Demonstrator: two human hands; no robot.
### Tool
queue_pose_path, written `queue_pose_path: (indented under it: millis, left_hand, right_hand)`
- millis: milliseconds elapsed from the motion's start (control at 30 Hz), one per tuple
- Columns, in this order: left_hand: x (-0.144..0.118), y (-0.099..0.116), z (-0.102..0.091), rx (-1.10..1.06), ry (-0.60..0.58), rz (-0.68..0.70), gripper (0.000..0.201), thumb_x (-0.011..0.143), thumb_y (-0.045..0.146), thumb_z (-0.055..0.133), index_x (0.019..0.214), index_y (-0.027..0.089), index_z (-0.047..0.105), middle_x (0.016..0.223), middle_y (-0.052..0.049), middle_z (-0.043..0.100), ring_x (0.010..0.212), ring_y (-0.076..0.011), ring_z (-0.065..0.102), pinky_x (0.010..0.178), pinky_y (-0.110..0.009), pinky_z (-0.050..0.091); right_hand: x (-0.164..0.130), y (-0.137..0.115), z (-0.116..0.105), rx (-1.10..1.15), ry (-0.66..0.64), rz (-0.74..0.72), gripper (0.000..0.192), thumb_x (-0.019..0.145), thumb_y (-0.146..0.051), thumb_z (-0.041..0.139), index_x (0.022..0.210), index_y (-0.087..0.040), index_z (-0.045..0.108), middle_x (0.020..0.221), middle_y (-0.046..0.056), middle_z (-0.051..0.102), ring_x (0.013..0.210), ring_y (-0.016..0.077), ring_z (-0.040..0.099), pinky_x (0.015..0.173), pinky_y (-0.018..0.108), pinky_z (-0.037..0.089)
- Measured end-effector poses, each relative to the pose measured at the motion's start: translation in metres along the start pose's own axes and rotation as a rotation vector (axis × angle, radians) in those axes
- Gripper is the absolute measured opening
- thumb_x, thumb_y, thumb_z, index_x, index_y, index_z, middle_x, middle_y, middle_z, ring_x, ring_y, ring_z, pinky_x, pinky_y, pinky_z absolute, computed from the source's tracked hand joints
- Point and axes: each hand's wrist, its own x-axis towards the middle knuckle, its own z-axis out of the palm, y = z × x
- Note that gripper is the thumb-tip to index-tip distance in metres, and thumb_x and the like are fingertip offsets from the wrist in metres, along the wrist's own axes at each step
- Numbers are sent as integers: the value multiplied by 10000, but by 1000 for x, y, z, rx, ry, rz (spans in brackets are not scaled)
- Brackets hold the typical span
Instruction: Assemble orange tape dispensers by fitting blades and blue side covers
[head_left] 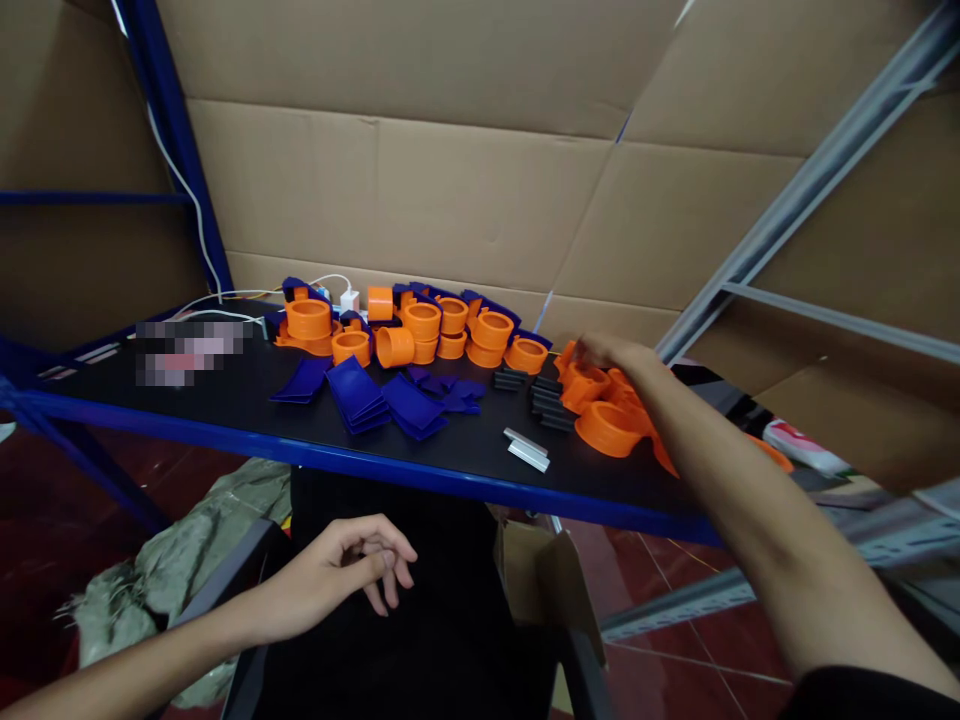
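Dozens of smooth orange plastic rings (604, 428) crowd the matte black, blue-edged counter (420, 462) under cardboard walls, where the right hand (609, 353) rests fingers-down on the right cluster, grip unclear, the left hand (352, 572) loosely curled, empty, below the edge.

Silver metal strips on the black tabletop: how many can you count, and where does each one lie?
2. Both silver strips lie side by side near the table's front edge, between the blue pieces and the right hand's orange rings. More may be hidden.

Just one head cam here, looking forward and down, sitting pretty close to the black table (225, 400) that's running across mid-frame.
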Motion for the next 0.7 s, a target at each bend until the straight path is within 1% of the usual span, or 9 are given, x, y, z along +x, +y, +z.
queue_pose_path:
  millis: [67,133,233,333,400,467,567,633,700]
  left_hand:
    - [-1,0,0,2,2,0,274,964,382,571,1085,159,674,944,-91,700,781,-186,683,738,-350,565]
    - [-1,0,1,-7,7,0,273,964,379,573,1089,159,676,945,-92,702,779,-187,684,740,-354,566]
    - [-2,1,0,-31,9,10,265,963,367,577,1087,158,684,953,-99,707,789,-194,684,747,-363,568]
    - [-1,2,-2,-70,4,54,280,958,343,587,1158,170,680,1072,-134,710,954,-248,681,826,-406,565]
    - [0,3,-5,-130,10,108,345,961,332,577,1272,193,636,1241,-162,673,1141,-303,630,926,-463,536]
    - [2,3,-7,-223,25,171,419,970,339,553,1371,220,568,1397,-167,592,1290,-338,542,1027,-517,472]
    - [4,4,-6,-386,59,244,477,975,383,532,1432,244,510,1506,-146,501,1384,-347,456,1119,-542,382]
    - [4,6,-3,-464,89,251,508,967,399,548,1450,254,488,1512,-142,496,1386,-352,458,1121,-544,385]
    - [3,8,-1,-475,138,217,514,953,375,583,1444,253,494,1466,-151,543,1340,-367,511,1059,-545,455]
  right_hand:
    - [-2,-1,-6,-38,-83,26,326,1022,-346,501,1242,-131,607,1282,93,584,1075,203,633,939,381,518]
    - [0,-4,-19,-62,-116,42,343,1039,-358,454,1244,-130,606,1287,93,575,1075,191,635,940,373,517]
    - [0,-17,-46,-67,-65,9,432,1048,-383,381,1174,-68,648,1239,107,602,1063,201,639,931,371,505]
    - [-20,-44,-66,-10,36,-86,546,987,-417,433,1121,59,667,1110,190,669,999,215,652,863,355,455]
    - [-53,-71,-68,59,55,-183,537,950,-415,499,1155,52,667,1053,189,704,912,187,671,794,326,448]
    - [-104,-105,-58,149,13,-312,385,932,-371,585,1137,-70,709,1026,108,738,857,151,688,774,273,474]
    - [-199,-159,-26,431,-151,-648,164,889,-235,696,1037,-182,742,1023,60,755,940,176,699,852,289,531]
    - [-257,-189,-2,582,-263,-775,137,914,-180,662,1029,-199,733,998,48,758,931,156,701,853,273,548]
    - [-297,-207,14,630,-403,-856,168,951,-175,610,1079,-202,716,1071,54,750,993,151,689,887,271,549]
